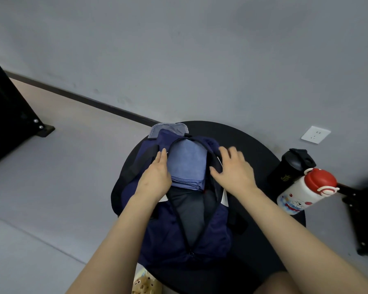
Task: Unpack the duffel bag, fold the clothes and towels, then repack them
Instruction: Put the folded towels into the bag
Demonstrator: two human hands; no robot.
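A navy duffel bag (168,234) lies unzipped on a round black table (259,240). Inside its far half sits a folded blue towel (188,164); a dark garment (191,211) fills the near half. My left hand (156,176) rests flat with straight fingers on the towel's left edge, at the bag's left rim. My right hand (233,169) hovers spread over the bag's right rim, thumb near the towel; I cannot tell if it touches. A grey-blue cloth piece (168,129) pokes out beyond the bag's far end.
A black tumbler (289,166) and a white bottle with a red cap (306,190) stand at the table's right edge. A dark frame (363,213) stands at far right, a black rack (6,115) at far left. A wall socket (315,134) is behind.
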